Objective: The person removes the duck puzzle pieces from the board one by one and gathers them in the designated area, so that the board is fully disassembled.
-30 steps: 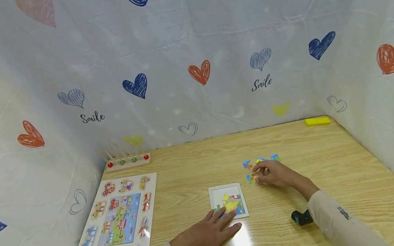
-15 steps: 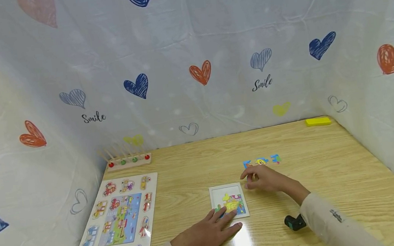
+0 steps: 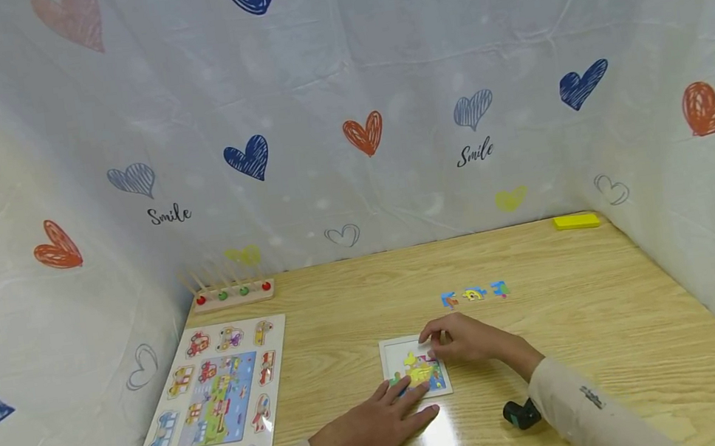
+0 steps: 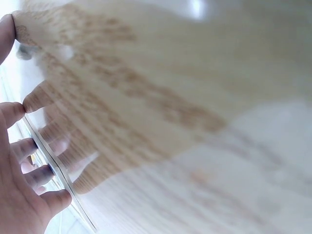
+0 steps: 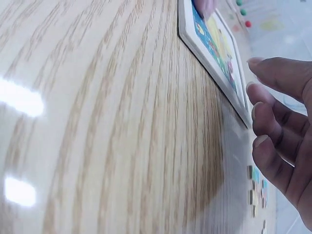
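A small white-framed jigsaw puzzle (image 3: 395, 357) lies on the table, its lower part filled with colourful pieces around a yellow figure (image 3: 420, 371). My left hand (image 3: 383, 428) rests flat with spread fingers, the fingertips over the puzzle's lower edge; the left wrist view shows them along the frame's side. My right hand (image 3: 462, 338) is at the puzzle's upper right, thumb and forefinger bent together in a pinch. The puzzle piece in it is hidden by the fingers. Beyond that hand, three loose pieces (image 3: 474, 293) lie in a row.
A large peg puzzle board (image 3: 279, 381) with vehicle pictures lies at the left. Behind it stands a wooden rack (image 3: 233, 298) with upright pegs and red and green beads. A yellow block (image 3: 576, 221) sits at the back right. Heart-printed curtains enclose the table (image 3: 609, 311).
My right hand has moved left and nearer, from the loose pieces to the puzzle's upper right. The pieces beneath it are gone from that spot. My left hand stays put.
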A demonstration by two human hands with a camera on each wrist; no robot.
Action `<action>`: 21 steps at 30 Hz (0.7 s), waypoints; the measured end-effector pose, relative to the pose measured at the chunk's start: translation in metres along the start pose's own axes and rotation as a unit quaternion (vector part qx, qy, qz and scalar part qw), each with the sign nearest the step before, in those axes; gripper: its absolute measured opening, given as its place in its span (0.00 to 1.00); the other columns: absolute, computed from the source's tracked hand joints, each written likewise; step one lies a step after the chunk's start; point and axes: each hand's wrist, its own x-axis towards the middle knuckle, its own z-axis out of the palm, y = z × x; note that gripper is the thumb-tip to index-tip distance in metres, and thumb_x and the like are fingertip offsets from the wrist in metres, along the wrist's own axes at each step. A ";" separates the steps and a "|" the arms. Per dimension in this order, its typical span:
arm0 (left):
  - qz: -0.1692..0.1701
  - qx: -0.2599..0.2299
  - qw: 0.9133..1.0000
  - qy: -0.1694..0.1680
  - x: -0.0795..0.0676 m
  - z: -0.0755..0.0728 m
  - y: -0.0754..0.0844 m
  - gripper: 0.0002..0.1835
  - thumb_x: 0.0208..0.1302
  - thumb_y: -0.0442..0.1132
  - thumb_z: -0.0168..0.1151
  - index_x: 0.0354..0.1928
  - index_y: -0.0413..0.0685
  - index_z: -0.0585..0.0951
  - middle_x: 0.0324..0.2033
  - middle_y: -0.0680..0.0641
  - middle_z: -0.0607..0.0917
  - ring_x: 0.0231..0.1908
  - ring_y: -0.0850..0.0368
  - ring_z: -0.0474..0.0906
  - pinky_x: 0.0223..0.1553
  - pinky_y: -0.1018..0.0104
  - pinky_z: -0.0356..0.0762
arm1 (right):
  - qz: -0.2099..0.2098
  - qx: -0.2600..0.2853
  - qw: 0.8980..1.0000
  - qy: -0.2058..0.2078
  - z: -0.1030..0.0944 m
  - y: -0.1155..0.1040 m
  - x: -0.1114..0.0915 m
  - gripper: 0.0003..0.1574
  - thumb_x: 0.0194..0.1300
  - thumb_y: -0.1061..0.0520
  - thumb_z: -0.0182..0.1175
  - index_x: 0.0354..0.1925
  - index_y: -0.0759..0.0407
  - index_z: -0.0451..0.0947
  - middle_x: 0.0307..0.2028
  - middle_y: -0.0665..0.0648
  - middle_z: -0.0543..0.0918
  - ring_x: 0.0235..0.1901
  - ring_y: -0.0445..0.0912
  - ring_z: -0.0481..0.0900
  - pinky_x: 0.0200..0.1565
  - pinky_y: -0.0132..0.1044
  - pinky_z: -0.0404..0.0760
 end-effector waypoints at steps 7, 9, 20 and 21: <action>-0.003 -0.001 1.000 -0.009 0.001 0.000 -0.001 0.46 0.68 0.76 0.35 0.81 0.64 0.46 0.81 0.47 0.46 0.78 0.42 0.48 0.73 0.46 0.60 | -0.004 -0.010 1.000 -0.021 0.003 -0.006 0.006 0.14 0.70 0.56 0.64 0.52 0.55 0.82 0.33 0.44 0.81 0.28 0.35 0.72 0.35 0.30 0.76; -0.003 -0.003 1.000 -0.007 0.001 -0.001 0.000 0.46 0.68 0.76 0.35 0.81 0.63 0.47 0.81 0.47 0.46 0.78 0.42 0.49 0.73 0.46 0.60 | -0.003 -0.011 1.000 -0.026 0.003 -0.008 0.007 0.14 0.69 0.57 0.65 0.52 0.55 0.82 0.34 0.44 0.81 0.30 0.35 0.73 0.36 0.30 0.76; -0.006 -0.016 1.000 -0.016 0.001 -0.001 -0.001 0.46 0.68 0.76 0.35 0.81 0.64 0.45 0.81 0.48 0.45 0.79 0.42 0.47 0.73 0.46 0.59 | -0.012 -0.069 0.997 -0.045 0.008 -0.011 0.014 0.19 0.65 0.59 0.65 0.54 0.55 0.84 0.39 0.47 0.82 0.37 0.37 0.75 0.41 0.32 0.77; -0.006 -0.016 1.000 -0.018 0.001 -0.001 -0.001 0.46 0.68 0.77 0.35 0.81 0.65 0.45 0.81 0.48 0.44 0.79 0.42 0.47 0.73 0.46 0.58 | -0.012 -0.073 0.996 -0.045 0.007 -0.011 0.015 0.19 0.64 0.60 0.65 0.54 0.55 0.85 0.39 0.47 0.82 0.38 0.37 0.75 0.41 0.32 0.77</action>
